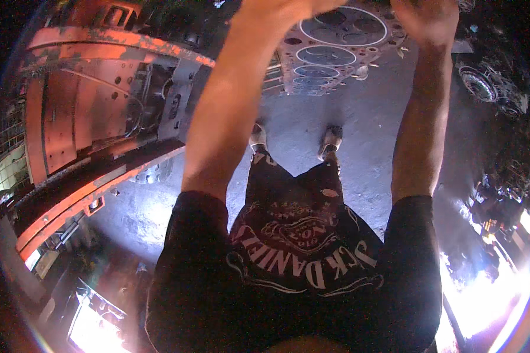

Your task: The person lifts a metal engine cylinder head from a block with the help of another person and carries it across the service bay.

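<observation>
Head view: an orange steel frame [59,123] stands at left; the engine block [368,54], showing at least 3 ringed bores, lies ahead. Handwork at its upper end seems in hand; the next move probably calls for steady fingers. The left hand [291,8] overlaps the upper left edge; the right hand [425,21] nears the upper right. Cropping hides their openness and any hold; I cannot tell.
</observation>
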Motion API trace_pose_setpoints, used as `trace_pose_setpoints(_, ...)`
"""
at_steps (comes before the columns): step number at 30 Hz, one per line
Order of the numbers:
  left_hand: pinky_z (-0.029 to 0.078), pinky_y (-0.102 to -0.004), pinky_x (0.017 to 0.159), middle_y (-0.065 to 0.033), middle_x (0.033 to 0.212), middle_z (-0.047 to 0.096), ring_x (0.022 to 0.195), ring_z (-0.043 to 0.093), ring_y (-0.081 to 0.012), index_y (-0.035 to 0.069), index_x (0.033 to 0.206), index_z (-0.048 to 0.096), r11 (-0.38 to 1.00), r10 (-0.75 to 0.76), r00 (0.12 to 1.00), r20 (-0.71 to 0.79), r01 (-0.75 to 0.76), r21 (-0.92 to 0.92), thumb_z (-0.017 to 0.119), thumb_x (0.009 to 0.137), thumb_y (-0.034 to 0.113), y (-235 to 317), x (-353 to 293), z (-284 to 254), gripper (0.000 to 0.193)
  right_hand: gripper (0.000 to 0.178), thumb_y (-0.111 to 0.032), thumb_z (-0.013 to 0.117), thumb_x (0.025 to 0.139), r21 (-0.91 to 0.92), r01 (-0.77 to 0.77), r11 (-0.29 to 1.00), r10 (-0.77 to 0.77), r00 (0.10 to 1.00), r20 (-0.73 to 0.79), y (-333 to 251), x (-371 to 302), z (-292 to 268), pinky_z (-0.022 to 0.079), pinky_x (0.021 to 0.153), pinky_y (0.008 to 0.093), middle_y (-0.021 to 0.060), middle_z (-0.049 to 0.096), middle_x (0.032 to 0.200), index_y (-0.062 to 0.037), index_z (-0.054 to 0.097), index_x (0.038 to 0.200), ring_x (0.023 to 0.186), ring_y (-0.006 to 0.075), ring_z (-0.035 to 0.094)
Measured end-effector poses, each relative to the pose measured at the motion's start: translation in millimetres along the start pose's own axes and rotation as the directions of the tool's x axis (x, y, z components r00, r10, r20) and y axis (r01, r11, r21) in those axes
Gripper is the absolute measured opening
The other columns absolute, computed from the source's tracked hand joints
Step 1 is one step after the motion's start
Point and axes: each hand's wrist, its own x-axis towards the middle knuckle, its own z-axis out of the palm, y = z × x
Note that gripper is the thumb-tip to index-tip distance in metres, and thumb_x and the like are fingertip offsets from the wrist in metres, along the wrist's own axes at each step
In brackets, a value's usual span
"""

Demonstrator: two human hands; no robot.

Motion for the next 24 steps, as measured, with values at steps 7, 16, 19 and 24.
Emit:
trace_pose_setpoints(7, 0.045, -0.056, 0.102, -0.0286, 0.124, 0.063, 0.117, 0.057, -0.0502, 0.0, 0.126, 0.062, 0.969, -0.034, 0.995, 0.098, 0.056, -0.24, 0.069, 0.092, 0.035, -99, -4, -29, 0.049, 0.036, -0.038, 0.081, 0.083, -0.157, -0.026, 0.987, 0.03, 0.999, 0.022, -95, 33, 31, 0.049, 0.082, 0.0481, 0.0139, 0.06, 0.092, -0.0051, 0.071, 0.095, 0.093, 0.0361, 0.061)
trace_pose_setpoints(16, 0.048, -0.053, 0.087, -0.0221, 0.113, 0.064, 0.105, 0.061, -0.043, 0.003, 0.113, 0.069, 0.879, 0.192, 0.978, 0.077, -0.136, -0.458, 0.075, 0.08, 0.026, -10, -33, -28, 0.041, 0.037, -0.039, 0.074, 0.091, -0.297, -0.171, 0.94, 0.182, 0.983, 0.009, -114, -72, -55, 0.054, 0.092, 0.0398, 0.0065, 0.074, 0.119, -0.0182, 0.077, 0.121, 0.107, 0.0251, 0.069)
trace_pose_setpoints(19, 0.047, -0.0528, 0.083, -0.0211, 0.111, 0.063, 0.099, 0.059, -0.0417, 0.003, 0.11, 0.069, 0.849, 0.264, 0.958, -0.114, -0.286, -0.445, 0.076, 0.077, 0.024, 64, -48, -8, 0.04, 0.039, -0.041, 0.072, 0.093, -0.208, -0.202, 0.957, 0.2, 0.979, -0.031, -107, -132, -129, 0.052, 0.095, 0.0413, 0.0076, 0.074, 0.123, -0.0146, 0.076, 0.123, 0.107, 0.028, 0.067)
trace_pose_setpoints(24, 0.046, -0.0502, 0.085, -0.0214, 0.112, 0.061, 0.101, 0.057, -0.04, -0.001, 0.113, 0.067, 0.872, 0.307, 0.952, -0.019, -0.289, -0.394, 0.072, 0.085, 0.031, 197, -59, -31, 0.043, 0.048, -0.041, 0.073, 0.09, -0.069, -0.315, 0.946, 0.317, 0.949, 0.007, -65, -215, -221, 0.048, 0.101, 0.0474, 0.0123, 0.07, 0.13, -0.0095, 0.073, 0.126, 0.116, 0.0336, 0.063)
